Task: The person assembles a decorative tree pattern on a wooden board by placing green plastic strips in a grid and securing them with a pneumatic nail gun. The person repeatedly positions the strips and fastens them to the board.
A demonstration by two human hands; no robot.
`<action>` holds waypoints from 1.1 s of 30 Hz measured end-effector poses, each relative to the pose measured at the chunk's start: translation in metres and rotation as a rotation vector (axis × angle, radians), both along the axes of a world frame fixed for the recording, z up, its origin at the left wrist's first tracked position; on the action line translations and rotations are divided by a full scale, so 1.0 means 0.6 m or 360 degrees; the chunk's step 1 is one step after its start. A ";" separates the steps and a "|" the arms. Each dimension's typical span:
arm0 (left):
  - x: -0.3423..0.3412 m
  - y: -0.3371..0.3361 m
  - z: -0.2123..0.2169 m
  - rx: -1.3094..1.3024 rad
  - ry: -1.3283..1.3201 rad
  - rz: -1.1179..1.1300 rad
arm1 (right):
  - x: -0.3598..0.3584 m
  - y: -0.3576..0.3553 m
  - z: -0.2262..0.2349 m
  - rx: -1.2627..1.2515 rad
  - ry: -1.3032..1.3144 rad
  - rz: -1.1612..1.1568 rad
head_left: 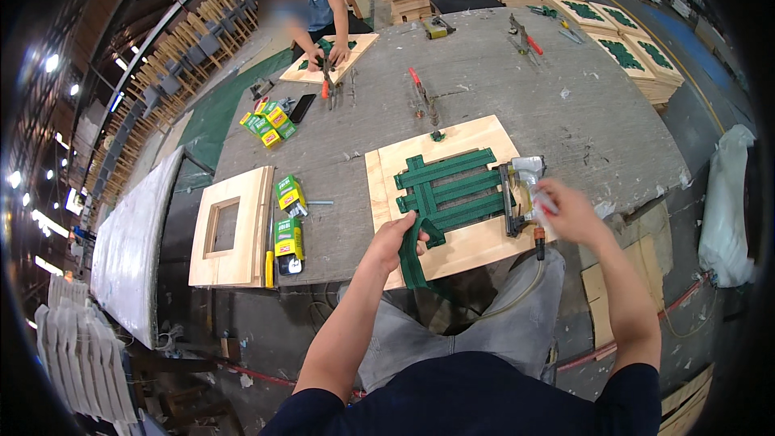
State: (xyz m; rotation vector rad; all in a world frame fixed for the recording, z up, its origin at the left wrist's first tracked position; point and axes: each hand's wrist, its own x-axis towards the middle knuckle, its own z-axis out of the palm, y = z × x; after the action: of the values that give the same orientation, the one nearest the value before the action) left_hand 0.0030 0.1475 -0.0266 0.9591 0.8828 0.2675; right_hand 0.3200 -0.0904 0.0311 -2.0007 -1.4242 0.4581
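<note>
A square plywood panel [472, 141] lies at the near edge of the grey worktable [517, 81]. Green webbing straps [452, 190] are woven across it in a lattice. My left hand [397, 236] grips the loose end of one green strap hanging over the panel's front edge. My right hand [565, 210] is on the handle of a silver pneumatic staple gun [521, 186], whose black nose rests against the strap ends at the panel's right side.
A wooden frame [230, 230] with a square opening lies at the left, with green staple boxes [288, 214] and a yellow-handled tool beside it. Across the table another person's hands [327, 52] work on a similar panel. Pliers, stacked panels [638, 52] and chair frames surround.
</note>
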 end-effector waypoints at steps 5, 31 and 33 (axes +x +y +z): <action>0.015 0.004 0.012 0.0028 0.0035 -0.0034 | -0.093 0.049 0.021 -0.0456 -0.0846 0.0717; 0.007 -0.058 0.050 0.0186 -0.0071 -0.0198 | -0.123 0.174 -0.071 -0.0414 -0.0840 0.1241; -0.010 -0.072 0.056 0.0155 -0.0177 -0.0192 | -0.125 0.153 -0.074 -0.0280 -0.0674 0.1145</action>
State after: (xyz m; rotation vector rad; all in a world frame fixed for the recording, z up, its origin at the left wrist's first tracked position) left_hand -0.0033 0.1042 0.0068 1.0734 0.7129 0.2598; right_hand 0.2448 0.0014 -0.0132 -1.7214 -2.4575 0.4832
